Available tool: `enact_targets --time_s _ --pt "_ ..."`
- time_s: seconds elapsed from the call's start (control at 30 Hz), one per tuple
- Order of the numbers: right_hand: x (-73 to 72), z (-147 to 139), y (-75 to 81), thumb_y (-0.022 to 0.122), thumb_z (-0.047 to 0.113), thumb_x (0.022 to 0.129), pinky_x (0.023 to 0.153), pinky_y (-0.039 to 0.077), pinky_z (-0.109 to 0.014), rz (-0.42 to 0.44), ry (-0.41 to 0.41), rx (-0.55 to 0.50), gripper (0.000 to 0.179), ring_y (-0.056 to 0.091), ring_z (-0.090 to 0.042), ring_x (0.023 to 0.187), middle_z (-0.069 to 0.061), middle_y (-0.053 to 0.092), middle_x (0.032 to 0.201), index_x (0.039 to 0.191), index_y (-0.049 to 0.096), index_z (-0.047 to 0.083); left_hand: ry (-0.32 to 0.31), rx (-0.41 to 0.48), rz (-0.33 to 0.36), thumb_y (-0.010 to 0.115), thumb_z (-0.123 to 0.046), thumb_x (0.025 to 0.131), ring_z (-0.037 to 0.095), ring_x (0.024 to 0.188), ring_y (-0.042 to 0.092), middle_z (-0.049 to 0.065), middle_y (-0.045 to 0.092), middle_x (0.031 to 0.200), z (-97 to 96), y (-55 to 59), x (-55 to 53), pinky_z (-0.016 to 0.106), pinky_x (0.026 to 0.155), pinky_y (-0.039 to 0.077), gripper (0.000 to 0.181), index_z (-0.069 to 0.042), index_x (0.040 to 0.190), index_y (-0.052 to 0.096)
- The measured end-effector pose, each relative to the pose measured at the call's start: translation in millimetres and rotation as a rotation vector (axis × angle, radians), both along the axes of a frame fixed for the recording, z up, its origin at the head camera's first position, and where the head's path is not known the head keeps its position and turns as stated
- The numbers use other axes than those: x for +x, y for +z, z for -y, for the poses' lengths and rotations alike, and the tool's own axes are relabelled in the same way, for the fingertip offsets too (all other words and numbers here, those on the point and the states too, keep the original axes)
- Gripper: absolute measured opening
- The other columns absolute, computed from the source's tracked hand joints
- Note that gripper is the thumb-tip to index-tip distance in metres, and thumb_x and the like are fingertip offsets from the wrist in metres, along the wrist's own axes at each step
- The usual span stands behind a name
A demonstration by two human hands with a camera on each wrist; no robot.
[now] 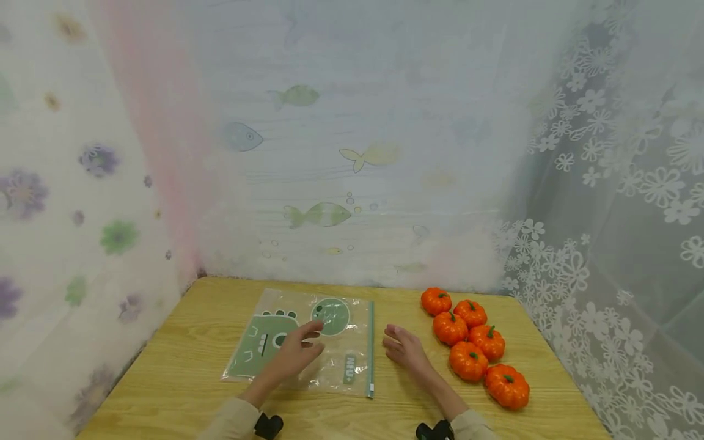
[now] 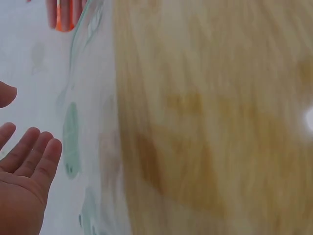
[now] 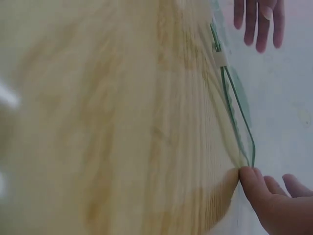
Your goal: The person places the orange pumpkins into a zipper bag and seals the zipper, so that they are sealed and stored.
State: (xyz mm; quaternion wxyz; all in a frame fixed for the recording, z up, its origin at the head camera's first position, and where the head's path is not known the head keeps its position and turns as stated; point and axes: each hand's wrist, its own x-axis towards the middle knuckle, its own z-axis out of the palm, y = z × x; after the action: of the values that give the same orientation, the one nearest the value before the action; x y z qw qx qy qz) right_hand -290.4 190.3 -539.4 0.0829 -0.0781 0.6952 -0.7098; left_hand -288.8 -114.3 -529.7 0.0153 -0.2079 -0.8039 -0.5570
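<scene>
**Clear plastic bag (image 1: 334, 357) under your left hand (image 1: 295, 354)**

It lies on the wooden table (image 1: 181, 354), green zip edge (image 1: 371, 342) to your right. Your left hand, loosely opened, holds nothing; your right hand (image 1: 407, 349), equally relaxed and empty, is between zip edge and orange pumpkins (image 1: 468, 361).

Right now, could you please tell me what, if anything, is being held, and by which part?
Nothing is held: the left hand hovers above the clear, green-printed plastic bag, and the right hand beside its green zip edge.
</scene>
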Motion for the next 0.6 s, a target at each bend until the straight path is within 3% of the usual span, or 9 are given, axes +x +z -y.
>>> enact_targets --time_s 0.07,0.37,0.6 --pt "-3.0 2 -0.9 0.032 0.038 0.113 0.110 0.047 -0.046 0.010 0.009 -0.011 0.069 0.035 -0.053 0.143 -0.040 0.025 0.156 0.152 0.023 -0.018 -0.021 0.033 0.032 0.064 -0.001 0.097 0.048 0.125 0.054 0.031 0.053 0.140 -9.1 -3.2 0.7 0.055 0.102 0.051 0.047 0.011 0.141 0.050" --pt "-19.3 8 4.9 0.034 0.048 0.111 0.110 0.047 -0.048 0.099 0.026 -0.027 0.080 0.035 -0.051 0.143 -0.041 0.019 0.158 0.153 0.016 -0.018 -0.024 0.077 0.006 0.070 0.004 0.089 0.049 0.120 0.055 0.034 0.055 0.135 -44.3 -13.0 3.7 0.054 0.097 0.054 0.051 0.014 0.136 0.053" --pt "-29.2 9 6.2 0.029 0.052 0.110 0.111 0.045 -0.054 0.139 0.076 -0.046 0.083 0.035 -0.053 0.143 -0.042 0.018 0.157 0.153 0.015 -0.018 -0.042 0.179 0.161 0.071 0.000 0.091 0.052 0.124 0.054 0.037 0.051 0.136 -67.1 -14.8 4.0 0.053 0.101 0.053 0.061 0.015 0.143 0.042"
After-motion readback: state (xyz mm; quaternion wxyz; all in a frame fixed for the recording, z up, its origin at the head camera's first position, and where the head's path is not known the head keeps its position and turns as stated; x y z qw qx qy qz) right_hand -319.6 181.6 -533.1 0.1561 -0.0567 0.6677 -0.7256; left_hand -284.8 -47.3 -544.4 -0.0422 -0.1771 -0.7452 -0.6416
